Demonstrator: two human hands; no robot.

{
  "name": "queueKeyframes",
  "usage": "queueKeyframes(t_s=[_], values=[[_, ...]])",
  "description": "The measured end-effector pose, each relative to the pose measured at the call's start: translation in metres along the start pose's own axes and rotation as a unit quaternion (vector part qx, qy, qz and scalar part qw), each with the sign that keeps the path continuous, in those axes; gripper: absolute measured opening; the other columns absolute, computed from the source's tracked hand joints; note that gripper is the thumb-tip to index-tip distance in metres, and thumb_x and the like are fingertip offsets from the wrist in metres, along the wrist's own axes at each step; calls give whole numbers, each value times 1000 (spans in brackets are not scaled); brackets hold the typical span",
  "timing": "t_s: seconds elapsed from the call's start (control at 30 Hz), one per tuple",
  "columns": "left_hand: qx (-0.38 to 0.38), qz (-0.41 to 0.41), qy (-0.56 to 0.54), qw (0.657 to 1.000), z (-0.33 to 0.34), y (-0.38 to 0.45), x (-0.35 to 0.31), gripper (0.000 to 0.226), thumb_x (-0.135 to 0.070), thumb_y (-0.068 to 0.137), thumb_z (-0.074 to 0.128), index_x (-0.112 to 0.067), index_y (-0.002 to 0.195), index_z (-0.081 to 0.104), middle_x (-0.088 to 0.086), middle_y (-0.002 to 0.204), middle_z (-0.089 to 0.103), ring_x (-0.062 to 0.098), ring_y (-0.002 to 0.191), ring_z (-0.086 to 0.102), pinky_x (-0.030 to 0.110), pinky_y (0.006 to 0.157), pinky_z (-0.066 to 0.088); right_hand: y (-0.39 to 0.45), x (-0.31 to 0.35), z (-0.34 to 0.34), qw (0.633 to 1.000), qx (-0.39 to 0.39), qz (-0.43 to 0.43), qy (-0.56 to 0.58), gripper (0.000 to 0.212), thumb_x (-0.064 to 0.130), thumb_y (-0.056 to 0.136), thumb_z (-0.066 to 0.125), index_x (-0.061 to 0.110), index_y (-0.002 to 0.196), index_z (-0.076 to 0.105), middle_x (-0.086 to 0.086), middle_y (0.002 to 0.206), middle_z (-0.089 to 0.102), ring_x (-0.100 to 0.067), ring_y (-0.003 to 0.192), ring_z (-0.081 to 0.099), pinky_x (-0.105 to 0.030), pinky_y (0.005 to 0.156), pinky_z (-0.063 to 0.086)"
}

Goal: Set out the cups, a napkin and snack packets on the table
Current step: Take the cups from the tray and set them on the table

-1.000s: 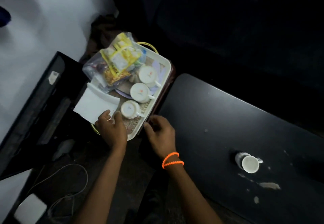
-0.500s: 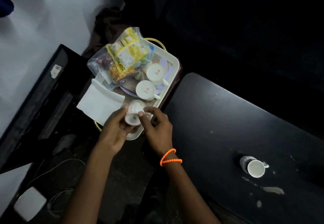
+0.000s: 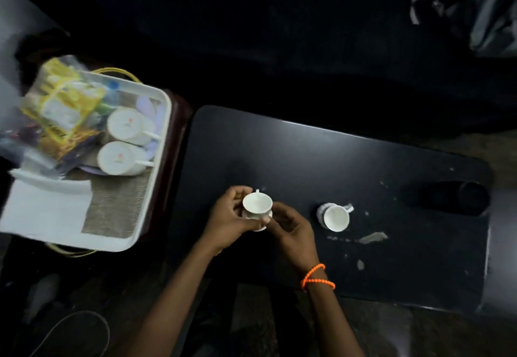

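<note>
I've got both hands, left hand (image 3: pixel 228 218) and right hand (image 3: pixel 292 229), fingers closed on second cup (image 3: pixel 257 205) over desk's (image 3: pixel 279 161) left end; first cup (image 3: pixel 335 218) placed mid-desk, two cups (image 3: pixel 119 156), napkin (image 3: pixel 44 208), snack packets (image 3: pixel 60 108) still in tray (image 3: pixel 161 144).

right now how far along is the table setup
Done: one cup stands on the table. In hand: the left hand and right hand hold a second cup over it. Left: two upturned cups, the napkin and snack packets on the tray.
</note>
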State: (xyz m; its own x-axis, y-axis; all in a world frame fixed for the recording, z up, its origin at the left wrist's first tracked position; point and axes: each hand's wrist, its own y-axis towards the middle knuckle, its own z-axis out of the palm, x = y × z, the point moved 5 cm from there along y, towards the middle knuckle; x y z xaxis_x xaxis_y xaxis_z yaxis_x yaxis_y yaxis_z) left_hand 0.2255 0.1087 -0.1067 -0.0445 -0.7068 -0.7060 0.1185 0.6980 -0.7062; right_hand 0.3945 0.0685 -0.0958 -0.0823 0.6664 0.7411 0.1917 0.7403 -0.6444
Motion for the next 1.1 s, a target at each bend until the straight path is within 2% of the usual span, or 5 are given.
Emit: queueKeyframes(t_s=[0.27, 0.63, 0.77, 0.93, 1.1], values=[[17, 153, 210, 966, 113, 25, 24, 53, -9, 66, 85, -24, 110, 61, -9, 114, 64, 6, 104, 66, 33, 90, 56, -7, -75, -61, 971, -204, 51, 113, 42, 4, 91, 75, 19, 131, 71, -1, 125, 76, -17, 116, 71, -55, 108, 53], [120, 163, 305, 931, 135, 24, 38, 78, -11, 76, 77, -30, 146, 48, -12, 144, 50, 1, 126, 53, 3, 100, 38, -27, -98, -49, 935, -288, 119, 169, 34, 31, 97, 71, 25, 130, 71, 4, 122, 77, -16, 116, 72, -52, 101, 59], [122, 163, 325, 924, 135, 20, 39, 91, 1, 78, 69, -28, 157, 35, -9, 160, 38, 6, 140, 45, 16, 112, 39, -44, -107, -28, 929, -265, 166, 196, 48, 56, 94, 65, 29, 133, 65, 1, 122, 75, -22, 109, 76, -49, 89, 65], [19, 145, 308, 940, 83, 12, 31, 93, 11, 79, 57, -31, 159, 33, -12, 166, 28, 6, 153, 30, 22, 122, 32, -55, -112, 6, 951, -205, 197, 117, 31, 50, 99, 60, 24, 112, 70, -10, 102, 78, -25, 82, 80, -41, 71, 65], [-226, 222, 237, 918, -40, -21, -9, 56, 3, 86, 67, -16, 139, 61, 2, 138, 59, 15, 121, 62, 38, 102, 55, -41, -67, 68, 989, -72, 132, -9, 23, 46, 98, 63, 23, 94, 69, -8, 77, 76, -21, 62, 76, -42, 69, 65]])
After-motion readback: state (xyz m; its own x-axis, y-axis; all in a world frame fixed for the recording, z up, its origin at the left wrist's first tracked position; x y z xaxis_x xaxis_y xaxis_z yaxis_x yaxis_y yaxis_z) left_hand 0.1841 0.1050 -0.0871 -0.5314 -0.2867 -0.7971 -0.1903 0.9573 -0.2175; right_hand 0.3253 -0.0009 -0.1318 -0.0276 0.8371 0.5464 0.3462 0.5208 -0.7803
